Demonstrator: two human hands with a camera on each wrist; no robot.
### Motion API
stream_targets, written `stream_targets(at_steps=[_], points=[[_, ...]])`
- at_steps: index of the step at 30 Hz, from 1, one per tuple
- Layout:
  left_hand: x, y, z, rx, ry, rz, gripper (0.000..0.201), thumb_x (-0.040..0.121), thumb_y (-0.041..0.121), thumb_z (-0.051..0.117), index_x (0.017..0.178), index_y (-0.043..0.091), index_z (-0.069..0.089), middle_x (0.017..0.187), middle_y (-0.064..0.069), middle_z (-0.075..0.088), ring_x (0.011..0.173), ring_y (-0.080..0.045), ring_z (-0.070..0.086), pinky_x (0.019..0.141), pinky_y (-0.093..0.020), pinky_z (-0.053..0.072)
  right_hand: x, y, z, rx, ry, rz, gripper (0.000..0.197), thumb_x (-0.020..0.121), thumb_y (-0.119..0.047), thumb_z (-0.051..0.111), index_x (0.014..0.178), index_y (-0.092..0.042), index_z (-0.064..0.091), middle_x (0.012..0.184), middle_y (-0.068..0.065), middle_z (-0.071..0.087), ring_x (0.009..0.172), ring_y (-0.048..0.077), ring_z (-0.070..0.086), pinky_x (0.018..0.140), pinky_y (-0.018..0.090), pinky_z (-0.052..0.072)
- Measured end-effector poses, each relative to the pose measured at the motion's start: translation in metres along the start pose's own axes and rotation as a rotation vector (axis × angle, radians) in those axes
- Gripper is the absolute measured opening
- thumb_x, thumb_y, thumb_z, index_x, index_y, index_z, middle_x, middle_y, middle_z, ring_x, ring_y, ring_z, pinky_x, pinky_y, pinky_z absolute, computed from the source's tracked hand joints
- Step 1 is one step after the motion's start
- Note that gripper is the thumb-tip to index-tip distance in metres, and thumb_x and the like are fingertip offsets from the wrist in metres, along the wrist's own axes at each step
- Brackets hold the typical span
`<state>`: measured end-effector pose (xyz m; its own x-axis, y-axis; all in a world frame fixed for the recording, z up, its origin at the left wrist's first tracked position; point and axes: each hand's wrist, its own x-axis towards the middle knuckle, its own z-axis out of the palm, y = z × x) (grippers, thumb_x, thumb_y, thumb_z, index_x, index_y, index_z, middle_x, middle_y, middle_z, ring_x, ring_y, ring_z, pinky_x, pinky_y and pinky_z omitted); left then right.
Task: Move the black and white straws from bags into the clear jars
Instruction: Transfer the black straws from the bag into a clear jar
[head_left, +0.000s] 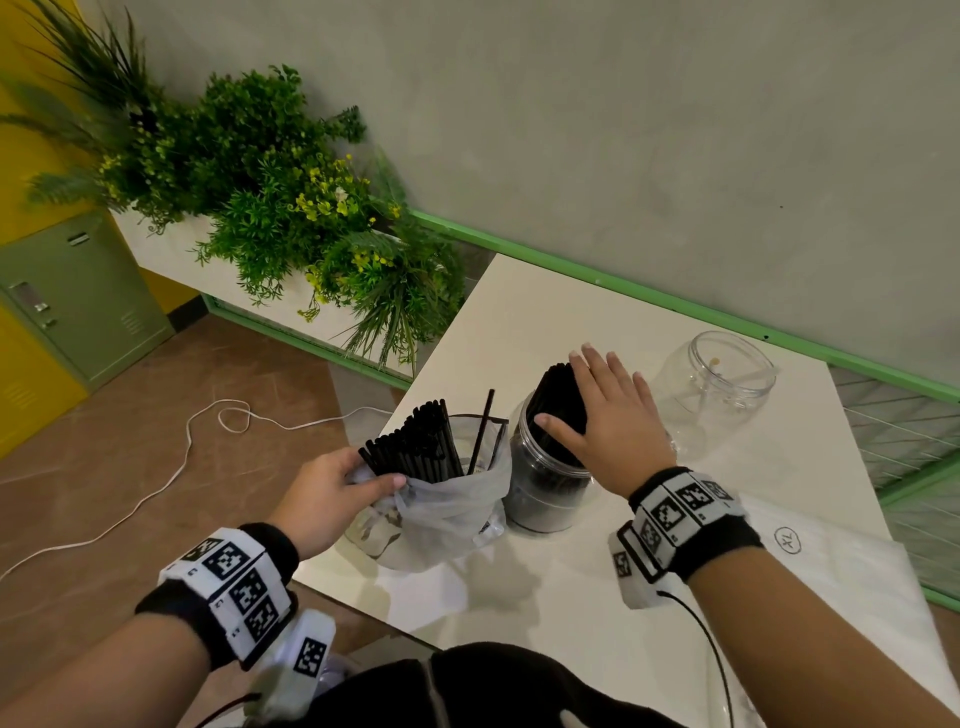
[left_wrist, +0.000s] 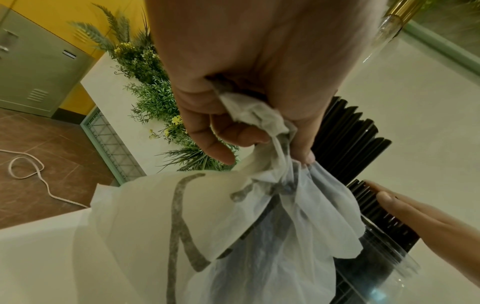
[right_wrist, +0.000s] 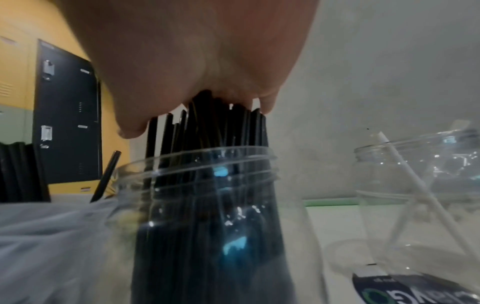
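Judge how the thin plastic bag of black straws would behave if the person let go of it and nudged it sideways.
The bag looks floppy: its film bunches where the left hand grips it, so it would probably sag. The black straws stand tall above its mouth, so it seems top-heavy and apt to tip. One straw already leans apart, so the others would likely fan out.

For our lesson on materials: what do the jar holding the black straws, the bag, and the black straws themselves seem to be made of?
Jar: clear, glossy plastic, seemingly; see-through wall, moulded screw threads at the rim.
Bag: thin, matt, translucent film or fabric-like sheet; it crumples softly in the left hand.
Black straws: probably smooth plastic, slightly shiny.
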<state>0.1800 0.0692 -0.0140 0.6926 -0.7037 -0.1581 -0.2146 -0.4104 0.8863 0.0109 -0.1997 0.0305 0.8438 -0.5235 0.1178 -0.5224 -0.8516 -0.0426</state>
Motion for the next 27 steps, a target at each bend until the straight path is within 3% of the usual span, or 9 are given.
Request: stream_targets(at_steps=[3,5,7,10,13,17,19,23,27], points=[[0.0,-0.001,-0.002,0.0,0.003,0.004,0.016,0.082,0.032,0.071,0.098,0.031,0.07,0.095,0.018,0.071,0.087,0.004,0.065,0.079,-0.025,0.053,0.013,-0.008,-0.003,0.047,-0.005,0.082,0.091,0.077,-0.084,0.029,0.151,-0.035,0.01,0.161,-0.004,0.008,0.148,0.027,0.008,0.117,0.05,0.013],[-0.001,-0.001,-0.002,-0.013,-0.003,0.019,0.014,0.082,0.03,0.071,0.095,0.037,0.068,0.094,0.023,0.07,0.086,0.009,0.064,0.076,-0.02,0.05,0.02,-0.01,-0.002,0.059,-0.033,0.126,0.086,0.077,-0.082,0.039,0.148,-0.037,0.02,0.156,-0.002,0.024,0.14,0.029,0.026,0.111,0.05,0.029],[-0.001,-0.002,-0.003,-0.019,-0.006,0.026,0.015,0.083,0.029,0.072,0.094,0.038,0.068,0.094,0.024,0.071,0.087,0.01,0.064,0.075,-0.017,0.048,0.023,-0.01,-0.001,0.103,-0.002,0.147,0.073,0.08,-0.073,0.048,0.14,-0.034,0.037,0.139,-0.001,0.043,0.122,0.027,0.044,0.094,0.044,0.046],[-0.001,-0.005,-0.005,-0.01,-0.003,0.02,0.015,0.082,0.03,0.072,0.097,0.033,0.07,0.095,0.02,0.071,0.087,0.007,0.064,0.077,-0.019,0.05,0.022,-0.007,-0.004,0.243,0.168,0.134,0.052,0.083,-0.063,0.056,0.123,-0.03,0.056,0.116,-0.003,0.055,0.107,0.022,0.051,0.084,0.036,0.048],[-0.002,-0.007,-0.007,-0.023,-0.015,0.013,0.015,0.081,0.03,0.072,0.096,0.031,0.07,0.094,0.02,0.072,0.087,0.006,0.065,0.076,-0.018,0.049,0.024,0.001,-0.007,0.315,0.312,0.113,0.041,0.083,-0.056,0.061,0.11,-0.026,0.066,0.103,-0.002,0.059,0.1,0.023,0.049,0.085,0.04,0.046],[-0.001,-0.007,-0.008,-0.033,-0.058,0.0,0.016,0.08,0.03,0.073,0.096,0.03,0.07,0.094,0.018,0.073,0.088,0.006,0.065,0.078,-0.019,0.049,0.028,0.013,0.001,0.38,0.122,0.106,0.052,0.082,-0.056,0.061,0.124,-0.026,0.056,0.117,-0.001,0.055,0.111,0.024,0.048,0.095,0.036,0.042],[0.001,-0.008,-0.008,-0.036,-0.067,-0.001,0.02,0.08,0.03,0.073,0.099,0.027,0.07,0.097,0.016,0.073,0.09,0.004,0.066,0.082,-0.021,0.05,0.028,0.014,-0.001,0.411,0.167,0.078,0.057,0.083,-0.051,0.065,0.13,-0.024,0.052,0.124,0.0,0.051,0.115,0.022,0.046,0.097,0.032,0.039],[0.001,-0.01,-0.009,-0.044,-0.065,0.006,0.021,0.08,0.029,0.073,0.1,0.026,0.07,0.098,0.015,0.073,0.092,0.002,0.066,0.084,-0.023,0.051,0.016,0.012,-0.015,0.391,0.39,0.055,0.057,0.086,-0.047,0.062,0.135,-0.02,0.049,0.134,0.005,0.047,0.122,0.023,0.04,0.104,0.036,0.036],[0.001,-0.008,-0.01,-0.065,-0.059,0.006,0.017,0.081,0.027,0.072,0.098,0.03,0.07,0.096,0.018,0.073,0.09,0.004,0.065,0.081,-0.02,0.049,-0.008,0.01,-0.003,0.384,0.317,0.05,0.075,0.086,-0.059,0.05,0.144,-0.015,0.036,0.148,0.006,0.035,0.136,0.021,0.033,0.112,0.035,0.031]])
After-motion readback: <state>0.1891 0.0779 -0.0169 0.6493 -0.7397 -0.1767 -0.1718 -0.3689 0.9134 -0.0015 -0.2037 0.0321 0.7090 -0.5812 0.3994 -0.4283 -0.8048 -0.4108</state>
